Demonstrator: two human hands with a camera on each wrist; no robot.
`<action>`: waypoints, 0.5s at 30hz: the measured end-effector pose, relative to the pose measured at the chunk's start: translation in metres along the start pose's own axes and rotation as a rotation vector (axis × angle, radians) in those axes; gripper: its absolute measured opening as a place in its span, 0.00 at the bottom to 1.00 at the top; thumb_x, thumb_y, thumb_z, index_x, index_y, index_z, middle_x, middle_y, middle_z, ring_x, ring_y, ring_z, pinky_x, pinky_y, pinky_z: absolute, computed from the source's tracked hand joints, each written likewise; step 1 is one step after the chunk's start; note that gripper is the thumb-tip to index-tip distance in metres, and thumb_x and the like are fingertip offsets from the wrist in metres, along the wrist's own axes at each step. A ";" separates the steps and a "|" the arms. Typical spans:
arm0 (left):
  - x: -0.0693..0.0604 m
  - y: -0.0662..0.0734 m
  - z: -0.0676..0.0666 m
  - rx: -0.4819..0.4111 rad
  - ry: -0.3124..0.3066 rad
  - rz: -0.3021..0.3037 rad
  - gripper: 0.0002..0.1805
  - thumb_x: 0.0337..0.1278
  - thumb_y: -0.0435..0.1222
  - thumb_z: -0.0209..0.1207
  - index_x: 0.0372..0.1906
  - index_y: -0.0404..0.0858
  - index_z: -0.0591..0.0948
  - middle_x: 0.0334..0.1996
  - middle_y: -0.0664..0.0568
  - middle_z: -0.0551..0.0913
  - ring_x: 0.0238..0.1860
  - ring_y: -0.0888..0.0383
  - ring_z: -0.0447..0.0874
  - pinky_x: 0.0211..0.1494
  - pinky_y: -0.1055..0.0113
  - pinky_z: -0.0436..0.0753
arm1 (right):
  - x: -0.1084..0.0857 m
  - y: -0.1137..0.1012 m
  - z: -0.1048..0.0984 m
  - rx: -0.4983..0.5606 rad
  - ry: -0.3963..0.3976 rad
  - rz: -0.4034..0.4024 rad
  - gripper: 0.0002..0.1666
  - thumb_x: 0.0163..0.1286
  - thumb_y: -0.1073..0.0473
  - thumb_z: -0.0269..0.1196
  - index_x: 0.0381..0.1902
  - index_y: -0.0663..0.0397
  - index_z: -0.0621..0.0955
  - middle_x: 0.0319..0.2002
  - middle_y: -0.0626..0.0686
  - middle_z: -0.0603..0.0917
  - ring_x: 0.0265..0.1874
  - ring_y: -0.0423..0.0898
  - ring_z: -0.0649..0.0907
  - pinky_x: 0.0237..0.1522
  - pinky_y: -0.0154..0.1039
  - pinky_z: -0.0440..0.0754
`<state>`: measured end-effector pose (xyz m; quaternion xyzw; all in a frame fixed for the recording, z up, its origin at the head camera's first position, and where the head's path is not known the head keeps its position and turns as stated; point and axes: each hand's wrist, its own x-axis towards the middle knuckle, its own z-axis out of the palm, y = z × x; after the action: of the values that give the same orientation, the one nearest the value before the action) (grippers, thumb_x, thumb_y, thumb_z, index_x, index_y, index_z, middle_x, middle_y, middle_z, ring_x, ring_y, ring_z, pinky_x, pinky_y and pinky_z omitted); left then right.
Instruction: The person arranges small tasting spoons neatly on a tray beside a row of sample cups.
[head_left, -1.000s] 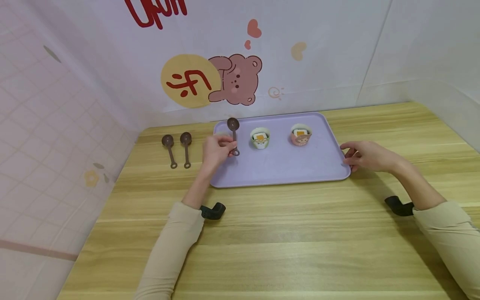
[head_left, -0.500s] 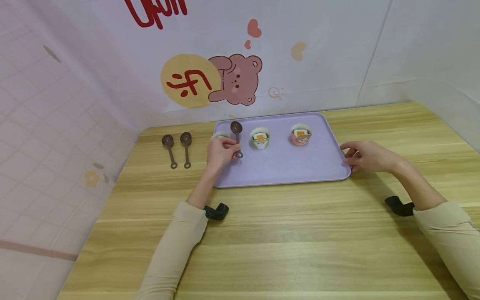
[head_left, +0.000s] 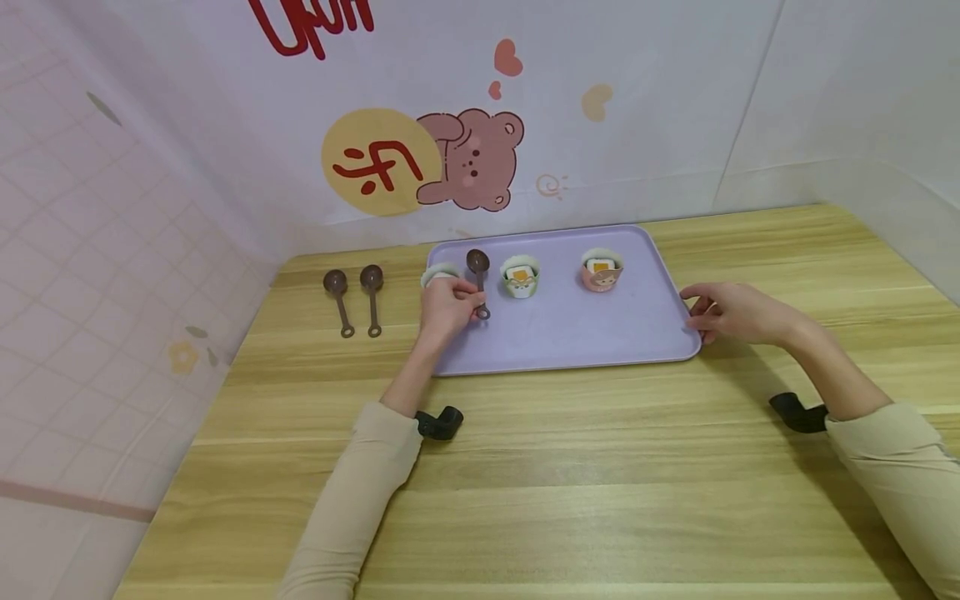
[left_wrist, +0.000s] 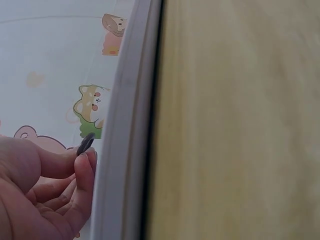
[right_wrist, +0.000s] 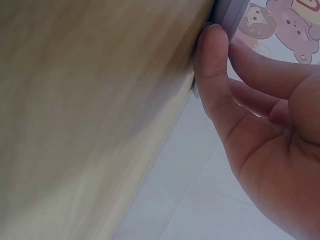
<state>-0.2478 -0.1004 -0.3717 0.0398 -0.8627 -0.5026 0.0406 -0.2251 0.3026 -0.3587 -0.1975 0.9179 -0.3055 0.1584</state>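
My left hand [head_left: 447,310] pinches a brown measuring spoon [head_left: 477,262] by its handle. The spoon lies over the left part of a lilac tray [head_left: 570,333], its round bowl pointing to the back. Whether it touches the tray I cannot tell. In the left wrist view the spoon's ring end [left_wrist: 86,143] shows between thumb and finger. My right hand [head_left: 738,312] grips the tray's right rim, thumb and fingers on either side. A green-and-white cup [head_left: 521,287] and a pink cup [head_left: 600,279] stand on the tray, each holding a white-and-orange block. My left hand partly hides another pale cup [head_left: 438,272].
Two more brown measuring spoons, a left one [head_left: 339,300] and a right one [head_left: 372,298], lie on the wooden table [head_left: 585,467] left of the tray. A printed white wall cloth [head_left: 645,150] rises behind the table's back edge.
My left hand has carried the spoon a little right and toward me, closer to the green-and-white cup. More of the leftmost cup shows. The right hand stays on the tray rim.
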 end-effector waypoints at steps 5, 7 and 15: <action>-0.001 0.001 0.002 0.064 -0.010 0.005 0.07 0.60 0.32 0.69 0.37 0.30 0.86 0.25 0.46 0.86 0.18 0.60 0.81 0.21 0.76 0.77 | 0.000 -0.001 0.000 0.007 -0.005 0.001 0.27 0.71 0.74 0.60 0.62 0.85 0.66 0.40 0.64 0.83 0.31 0.51 0.86 0.33 0.41 0.87; -0.001 0.001 0.002 0.090 -0.017 0.006 0.07 0.61 0.32 0.68 0.37 0.30 0.86 0.25 0.46 0.86 0.19 0.60 0.81 0.22 0.76 0.77 | 0.000 -0.001 0.000 0.007 -0.006 0.001 0.27 0.71 0.74 0.60 0.62 0.85 0.66 0.40 0.64 0.83 0.31 0.51 0.86 0.33 0.40 0.87; 0.001 0.001 0.003 0.140 -0.048 0.009 0.07 0.61 0.32 0.68 0.38 0.29 0.85 0.25 0.46 0.86 0.18 0.60 0.81 0.23 0.75 0.76 | -0.001 -0.002 -0.001 0.010 -0.007 0.002 0.27 0.71 0.74 0.60 0.63 0.85 0.65 0.40 0.65 0.83 0.31 0.51 0.86 0.34 0.41 0.87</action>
<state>-0.2495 -0.0975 -0.3727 0.0267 -0.8967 -0.4414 0.0193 -0.2243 0.3018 -0.3569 -0.1966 0.9161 -0.3092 0.1627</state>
